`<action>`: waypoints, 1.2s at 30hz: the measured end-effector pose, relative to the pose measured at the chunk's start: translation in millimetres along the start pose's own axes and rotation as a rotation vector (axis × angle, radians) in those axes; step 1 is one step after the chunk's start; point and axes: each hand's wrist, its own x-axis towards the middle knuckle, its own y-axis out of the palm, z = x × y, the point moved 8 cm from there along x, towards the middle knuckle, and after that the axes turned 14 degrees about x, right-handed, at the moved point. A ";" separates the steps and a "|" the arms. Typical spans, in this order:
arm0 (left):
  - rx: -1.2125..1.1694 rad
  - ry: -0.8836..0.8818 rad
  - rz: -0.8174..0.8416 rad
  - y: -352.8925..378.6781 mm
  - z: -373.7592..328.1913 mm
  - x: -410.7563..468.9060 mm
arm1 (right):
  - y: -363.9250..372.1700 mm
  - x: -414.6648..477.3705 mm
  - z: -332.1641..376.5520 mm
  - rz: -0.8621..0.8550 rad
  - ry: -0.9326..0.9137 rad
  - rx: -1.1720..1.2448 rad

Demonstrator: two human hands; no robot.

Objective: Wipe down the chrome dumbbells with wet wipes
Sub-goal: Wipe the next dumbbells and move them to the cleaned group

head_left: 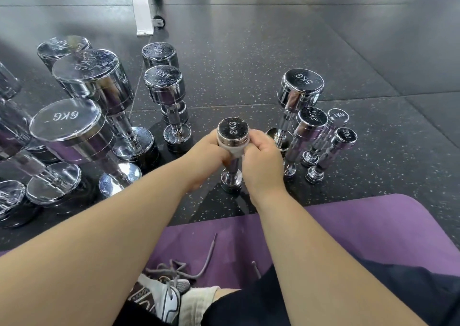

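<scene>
Mid-task. 2KG dumbbell (pixel 232 130) stands upright on the floor (pixel 249 77), just beyond the purple mat (pixel 348 226). Left grip (pixel 206 156) and right grip (pixel 261 161) both curl round the wet wipe (pixel 235 151) under its top head. Other dumbbells (pixel 164 87): can't tell which are wiped, likely many left.

Just beyond the purple floor mat (pixel 373 226), left hand (pixel 206 157) and right hand (pixel 261 160) grip an upright chrome 2KG dumbbell (pixel 232 130) through a white wet wipe (pixel 236 152).

Dark rubber floor (pixel 261 59), flecked with pale specks, laid in big tiles with thin seams. Purple mat (pixel 373 231) along the near edge. White frame (pixel 143 9) on small black wheels (pixel 159 22) far back. Soft glare across far floor.
</scene>
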 end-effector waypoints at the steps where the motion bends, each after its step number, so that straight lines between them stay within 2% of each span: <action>1: 0.068 0.035 -0.015 -4.4 -4.2 2.5 | -2.8 0.5 5.3 -0.040 -0.028 -0.005; 4: 0.223 0.185 -0.054 -13.6 -35.3 2.8 | -6.4 6.5 19.6 -0.071 -0.092 0.047; 7: 0.365 0.236 -0.103 -19.9 -47.6 0.9 | -0.1 8.4 19.9 -0.025 -0.063 0.034; 11: 0.257 0.129 -0.140 -30.5 -24.0 2.0 | 2.0 13.5 3.1 0.021 0.056 0.045; 15: 0.295 0.167 -0.081 -25.8 -17.7 1.5 | 0.8 16.6 -13.3 0.120 0.162 -0.124; 17: 0.318 0.169 -0.069 -25.2 -16.1 -0.5 | -1.7 15.4 -12.8 0.109 0.129 -0.188; 21: 0.247 0.225 -0.067 -31.1 -33.5 2.1 | -2.5 16.5 24.8 0.017 -0.057 -0.004; 24: 0.208 0.184 -0.035 -27.0 -24.3 7.0 | 0.0 22.0 20.0 0.052 0.026 0.023; 28: 0.302 0.114 -0.034 -16.9 1.4 6.1 | -2.2 13.9 2.5 0.110 0.101 -0.161; 31: 0.340 0.127 -0.003 -20.8 -5.0 4.1 | -1.1 11.1 10.6 0.092 0.064 -0.046; 34: 0.211 0.173 0.038 -21.9 -26.5 1.2 | -6.0 17.5 16.7 0.000 0.048 0.116; 36: 0.199 0.178 -0.030 -25.7 -33.6 -1.4 | -9.9 16.2 16.3 -0.029 0.082 0.201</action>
